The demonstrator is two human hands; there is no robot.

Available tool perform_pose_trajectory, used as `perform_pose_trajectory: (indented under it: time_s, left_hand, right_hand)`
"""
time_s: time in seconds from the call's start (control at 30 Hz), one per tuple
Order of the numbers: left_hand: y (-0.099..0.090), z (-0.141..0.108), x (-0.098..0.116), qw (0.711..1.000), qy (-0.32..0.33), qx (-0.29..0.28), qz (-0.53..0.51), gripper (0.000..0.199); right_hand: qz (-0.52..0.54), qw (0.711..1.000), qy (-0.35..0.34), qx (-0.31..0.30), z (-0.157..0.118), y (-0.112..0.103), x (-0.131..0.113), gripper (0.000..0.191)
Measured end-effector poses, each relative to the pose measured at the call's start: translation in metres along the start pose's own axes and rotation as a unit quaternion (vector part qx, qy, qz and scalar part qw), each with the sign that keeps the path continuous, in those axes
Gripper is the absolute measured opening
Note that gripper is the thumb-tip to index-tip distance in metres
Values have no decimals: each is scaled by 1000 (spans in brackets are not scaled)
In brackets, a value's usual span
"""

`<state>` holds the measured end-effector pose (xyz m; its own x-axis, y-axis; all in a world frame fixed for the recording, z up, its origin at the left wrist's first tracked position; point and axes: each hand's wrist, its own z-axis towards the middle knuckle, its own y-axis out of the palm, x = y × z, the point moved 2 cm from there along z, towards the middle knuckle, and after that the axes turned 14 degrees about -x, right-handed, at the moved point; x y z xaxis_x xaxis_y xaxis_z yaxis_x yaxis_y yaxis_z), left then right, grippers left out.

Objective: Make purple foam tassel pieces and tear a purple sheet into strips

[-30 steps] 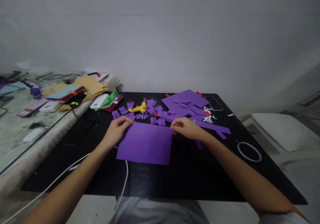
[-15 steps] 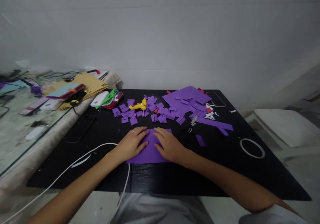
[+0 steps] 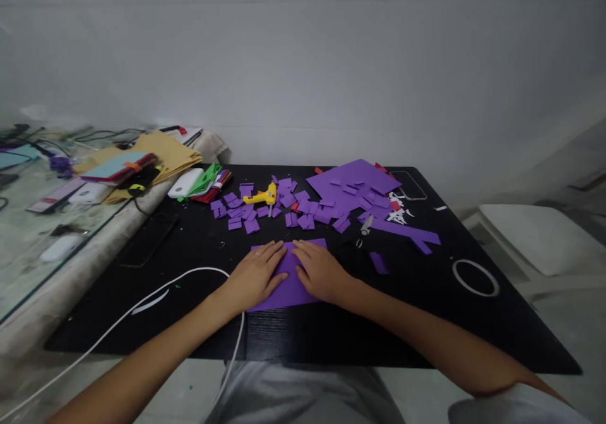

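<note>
A purple sheet (image 3: 288,290) lies near the front of the black table, under both hands. My left hand (image 3: 255,272), a ring on one finger, rests flat on the sheet's left part with its fingers stretched out. On the right part lies my right hand (image 3: 322,271), also flat, fingers extended. Beyond them several small purple folded pieces (image 3: 250,224) are scattered around a yellow glue gun (image 3: 262,195). A larger purple sheet (image 3: 348,181) sits behind on the right, with small strips on top.
Scissors (image 3: 365,226), purple strips (image 3: 409,230), white scraps (image 3: 398,212) and a white ring (image 3: 476,277) lie to the right. A white cable (image 3: 189,271) crosses the left side near a dark phone (image 3: 149,240). Coloured bundles (image 3: 206,181) stand at the back left.
The purple sheet has turned slightly and shifted a little to the right under my hands. My left hand has moved slightly right with it, and the view has shifted a little.
</note>
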<state>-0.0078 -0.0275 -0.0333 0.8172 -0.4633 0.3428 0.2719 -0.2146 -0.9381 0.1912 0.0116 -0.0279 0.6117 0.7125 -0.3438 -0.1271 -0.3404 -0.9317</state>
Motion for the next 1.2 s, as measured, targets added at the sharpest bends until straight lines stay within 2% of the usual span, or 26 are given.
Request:
perform_pose_trajectory:
  time_s: [0.2, 0.37, 0.47, 0.53, 0.83, 1.07, 1.2]
  left_hand:
    - [2, 2, 3, 1000, -9, 4, 25, 54]
    - [-2, 20, 26, 988, -69, -7, 139, 57]
    - [-3, 24, 32, 979, -82, -18, 188, 60]
    - [-5, 19, 28, 974, -93, -14, 207, 60]
    - [-16, -31, -14, 960, -146, 31, 235, 54]
    - [-15, -30, -19, 977, -130, 44, 166, 53]
    - [-13, -29, -19, 992, -68, 38, 102, 51]
  right_hand:
    - [-26, 998, 63, 11, -17, -13, 20, 41]
    - [-56, 996, 68, 14, -20, -13, 20, 40]
    - [-70, 995, 72, 14, -18, -10, 18, 41]
    - [-72, 995, 74, 13, -18, -9, 18, 42]
    - [-23, 996, 65, 52, -19, -6, 28, 38]
    - [37, 994, 33, 102, -36, -1, 42, 36]
    - [59, 990, 26, 124, -53, -3, 52, 44]
